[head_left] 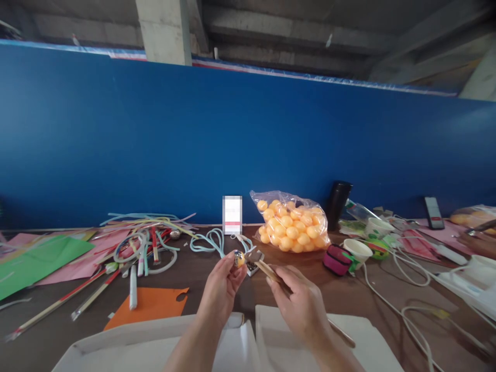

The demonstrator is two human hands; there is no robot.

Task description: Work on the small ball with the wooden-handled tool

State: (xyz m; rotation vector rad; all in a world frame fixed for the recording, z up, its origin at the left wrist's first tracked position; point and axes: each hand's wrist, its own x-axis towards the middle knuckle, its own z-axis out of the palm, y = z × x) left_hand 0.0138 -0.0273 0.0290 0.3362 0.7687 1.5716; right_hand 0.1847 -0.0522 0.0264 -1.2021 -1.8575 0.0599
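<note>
My left hand (pixel 225 279) pinches a small round ball (pixel 239 258), part shiny silver and dark, part yellow-orange. Close to its right, my right hand (pixel 296 294) is closed round a slim tan wooden-looking tool (pixel 269 271) whose front end points at the ball. A greyish tip shows near the ball, but I cannot tell whether it touches. Below the right hand a thin brown rod end (pixel 341 333) sticks out. Just behind the hands lies a small white box (pixel 253 267) with dark contents, partly hidden.
A clear bag of orange balls (pixel 292 225) lies behind, near a black bottle (pixel 339 204), a magenta pouch (pixel 337 260) and a paper cup (pixel 357 252). White cables (pixel 403 310) cross the right side. Tubes, green paper (pixel 46 261) and orange paper (pixel 149 307) lie left; white boxes (pixel 127 349) in front.
</note>
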